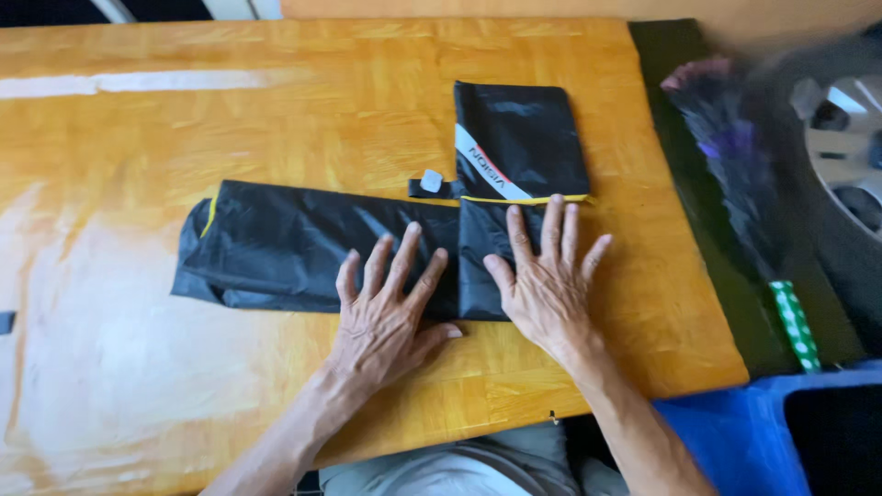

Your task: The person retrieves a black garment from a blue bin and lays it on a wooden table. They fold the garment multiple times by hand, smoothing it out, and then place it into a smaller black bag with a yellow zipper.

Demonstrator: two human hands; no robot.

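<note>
A folded jacket (367, 243) lies on the tabletop (276, 119), both hands (386, 317) flat on its near edge, a feather duster (735, 174) to its right.

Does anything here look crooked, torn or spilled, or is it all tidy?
Nothing looks torn or spilled. The black folded fabric garment lies in an L on the wooden table, one part turned up at a right angle, with both hands, left and right, pressed flat on it. A pale glare patch lies on the tabletop's left.

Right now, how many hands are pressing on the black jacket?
2. The left hand lies flat on the folded black jacket near its middle, and the right hand lies flat beside it on the jacket's right part. No other hands show.
</note>
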